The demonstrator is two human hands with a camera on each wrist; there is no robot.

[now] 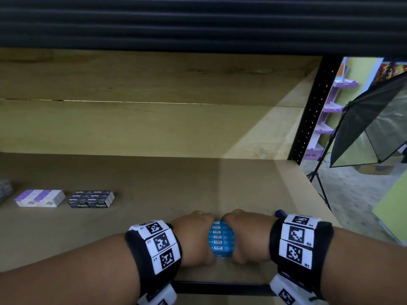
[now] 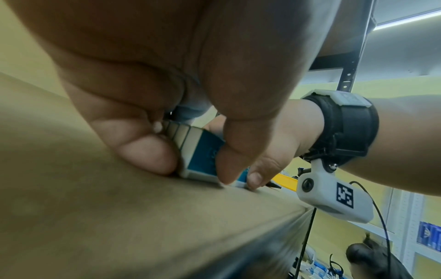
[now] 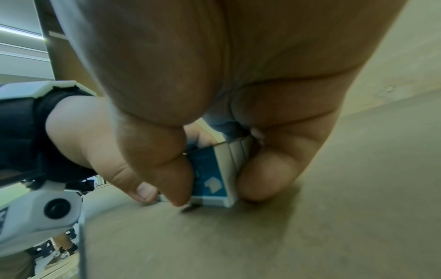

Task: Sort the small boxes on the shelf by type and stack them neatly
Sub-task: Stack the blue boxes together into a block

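A row of several small blue boxes (image 1: 222, 238) with barcodes stands on the shelf board (image 1: 154, 227) near its front edge. My left hand (image 1: 193, 236) grips the row's left end and my right hand (image 1: 246, 235) grips its right end, squeezing the boxes together. In the left wrist view my thumb and fingers (image 2: 148, 151) curl round the blue boxes (image 2: 203, 156). The right wrist view shows the same grip on the blue boxes (image 3: 212, 177) from the other end. At the far left lie a group of black staples boxes (image 1: 91, 199) and a group of purple-and-white boxes (image 1: 40, 198).
The shelf's back panel (image 1: 154, 124) rises behind. A black metal upright (image 1: 310, 111) marks the right end of the shelf. Past it stand a studio light with a softbox (image 1: 370, 128) and a purple display rack (image 1: 330, 106). A dark object (image 1: 280, 213) peeks out behind my right wrist.
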